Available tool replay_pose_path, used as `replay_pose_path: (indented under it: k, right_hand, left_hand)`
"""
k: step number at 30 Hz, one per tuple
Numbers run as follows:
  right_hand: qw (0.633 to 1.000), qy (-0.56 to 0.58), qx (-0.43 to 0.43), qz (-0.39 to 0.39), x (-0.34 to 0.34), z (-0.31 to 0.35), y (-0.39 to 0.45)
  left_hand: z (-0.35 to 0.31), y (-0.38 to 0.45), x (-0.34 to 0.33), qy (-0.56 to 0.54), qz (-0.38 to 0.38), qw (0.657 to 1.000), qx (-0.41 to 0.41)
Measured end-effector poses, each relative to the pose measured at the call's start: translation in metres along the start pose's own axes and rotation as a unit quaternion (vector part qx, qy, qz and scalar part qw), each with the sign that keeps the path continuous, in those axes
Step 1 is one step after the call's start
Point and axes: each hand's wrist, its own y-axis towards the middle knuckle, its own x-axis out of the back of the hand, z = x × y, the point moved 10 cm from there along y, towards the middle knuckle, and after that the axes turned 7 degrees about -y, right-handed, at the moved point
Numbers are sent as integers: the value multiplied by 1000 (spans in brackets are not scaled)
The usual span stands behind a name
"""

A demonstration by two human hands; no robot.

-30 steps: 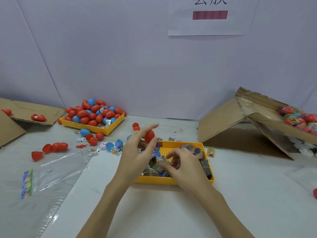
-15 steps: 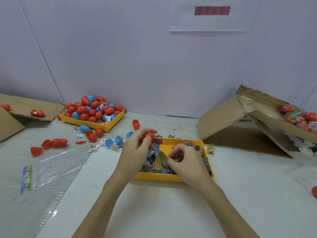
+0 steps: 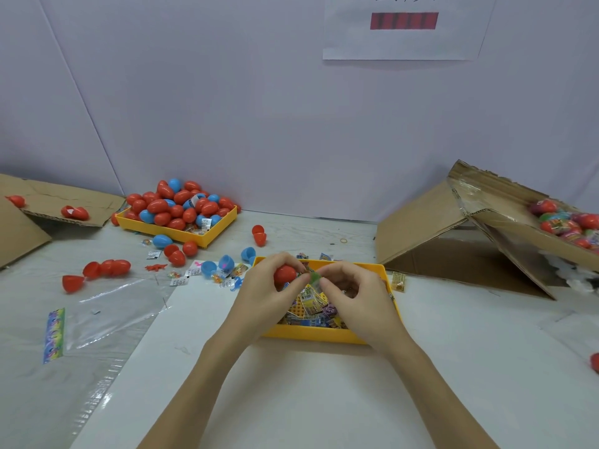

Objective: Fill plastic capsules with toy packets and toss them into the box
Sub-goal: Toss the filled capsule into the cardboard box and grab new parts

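Observation:
My left hand grips a red capsule above the near yellow tray, which holds several printed toy packets. My right hand pinches a small green packet right against the capsule's open side. A cardboard box at the right lies tilted, with several filled capsules inside.
A second yellow tray heaped with red and blue capsules stands at the back left. Loose capsule halves, blue halves and packets lie scattered between the trays. A clear plastic bag lies at the left. Flat cardboard sits far left.
My left hand lowered the red capsule toward the tray. My right hand lifted a green packet out of the tray and brought it up to the capsule.

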Motion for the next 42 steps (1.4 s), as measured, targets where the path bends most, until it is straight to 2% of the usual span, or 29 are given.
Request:
replay_pose_path:
  k: [5, 9, 14, 19, 23, 25, 28, 31, 35, 37, 40, 42]
  right_hand:
    - [999, 9, -3, 31, -7, 1, 0]
    - [998, 52, -22, -4, 3, -2, 2]
    - [996, 72, -43, -18, 6, -5, 2]
    - [993, 89, -61, 37, -4, -3, 0]
    - [991, 123, -44, 20, 0, 1, 0]
    - [985, 158, -52, 35, -1, 1, 0]
    - [986, 148, -68, 46, -3, -3, -1]
    - [981, 175, -78, 15, -2, -8, 0]
    - [949, 292, -122, -1, 0, -17, 1]
    - [938, 320, -135, -20, 4, -20, 1]
    - [929, 326, -151, -93, 20, -28, -1]
    - [938, 283, -150, -133, 32, -33, -1]
  left_hand:
    - [0, 0, -1, -22, 6, 1000, 19]
    - [1, -1, -2, -43, 7, 999, 28]
    - [4, -5, -12, -71, 54, 995, 47]
    - [1, -3, -4, -116, 13, 992, 51]
    - [-1, -3, -4, -108, 3, 993, 45]
    - [2, -3, -3, -123, -9, 991, 59]
    - [6, -4, 2, -147, -30, 986, 78]
    - [6, -4, 0, -156, -17, 984, 88]
    - [1, -7, -11, -151, 31, 984, 83]
    - [5, -9, -18, -137, 68, 982, 107]
    - [16, -13, -31, -177, 116, 961, 176]
    - [14, -11, -30, -204, 108, 957, 177]
